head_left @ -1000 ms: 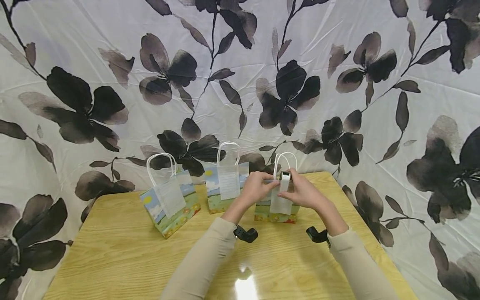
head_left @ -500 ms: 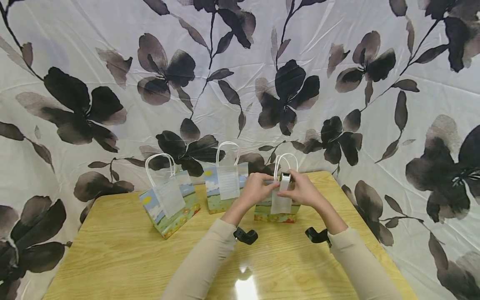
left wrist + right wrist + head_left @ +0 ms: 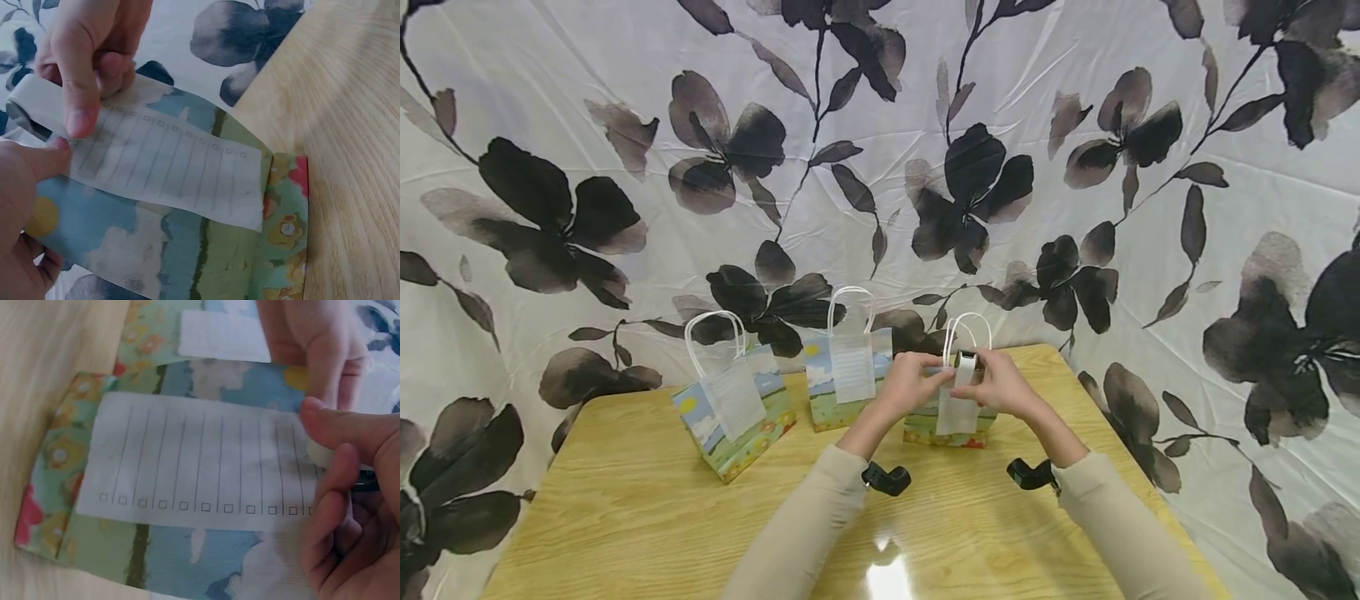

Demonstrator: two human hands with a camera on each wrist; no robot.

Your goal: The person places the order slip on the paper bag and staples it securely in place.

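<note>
On the right of the table stands a paper gift bag with white handles and a printed meadow. A lined checklist sheet with small boxes lies against its front. My left hand pinches the bag's top edge and the sheet, its thumb at the sheet's upper edge in the left wrist view. My right hand grips a small white stapler with a dark end, over the top edge of sheet and bag. In the left wrist view the stapler is partly behind the right thumb; its jaws are mostly hidden.
Two like bags stand to the left, a middle bag and a left bag turned at an angle. Each has a white sheet on its front. A floral cloth hangs behind the wooden table.
Both hands stay at the right bag's top edge, with the stapler in the right hand. The head view has shifted slightly; otherwise little differs.
</note>
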